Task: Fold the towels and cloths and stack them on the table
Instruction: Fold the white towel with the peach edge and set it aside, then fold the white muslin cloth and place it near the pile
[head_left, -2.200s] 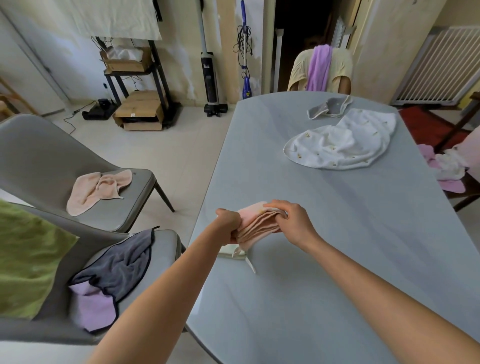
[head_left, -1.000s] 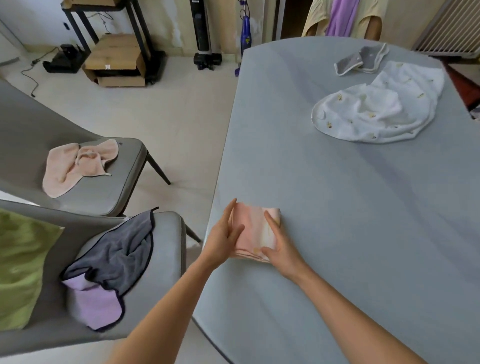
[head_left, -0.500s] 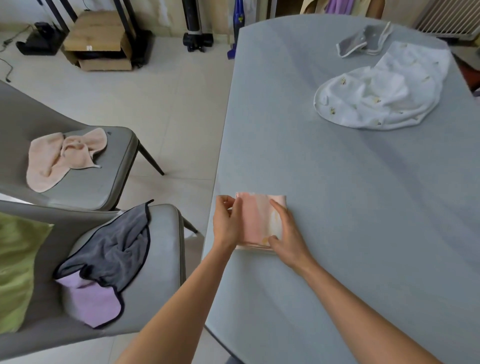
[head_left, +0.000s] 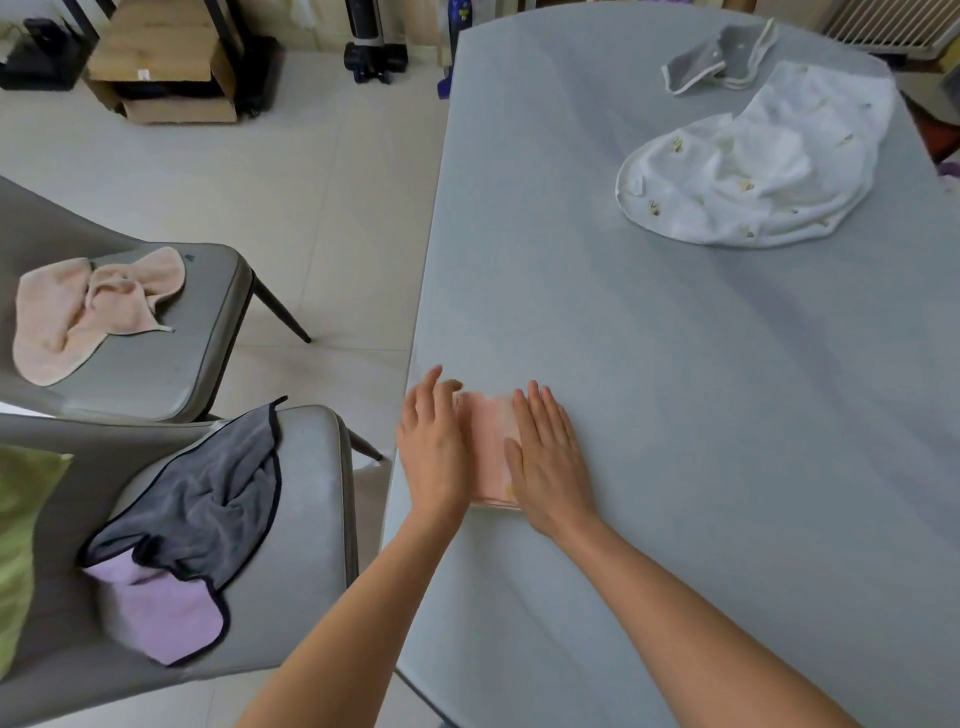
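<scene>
Change vs half a second ago: both hands have flattened out. The left hand (head_left: 434, 449) was curled at the folded pink cloth's (head_left: 491, 447) left edge, now its fingers are straight and lie on top of the left half. The right hand (head_left: 548, 457) was angled along the right edge with fingers spread, now it lies flat, palm down, over the right half. Cloth hasn't moved: same spot near the table's (head_left: 675, 364) left edge, near end. 2.2 s ago it was still bunched between both hands above the table.

Pose now: both forearms come in from the near edge and converge on the cloth. Fingers on both hands are extended, close together, pointing to the far side, pressing down; nothing gripped. A strip of pink shows between the hands, and the near edge of the fold shows below the palms.

Rest of the table: crumpled white cloth (head_left: 753, 161) with small yellow marks at far right; small grey cloth (head_left: 717, 57) with pale trim just beyond it, at the far end. Both unfolded, well apart from the pink one.

Chairs on the left hold the rest. Far chair (head_left: 171, 364): crumpled peach towel (head_left: 88, 312) on the seat. Near chair (head_left: 311, 519): dark grey cloth (head_left: 202, 499) with black edging, lying partly over a lilac cloth (head_left: 156, 618). Green fabric (head_left: 21, 545) at the left frame edge.

Floor, far left: cardboard boxes (head_left: 166, 67) under a black rack.
</scene>
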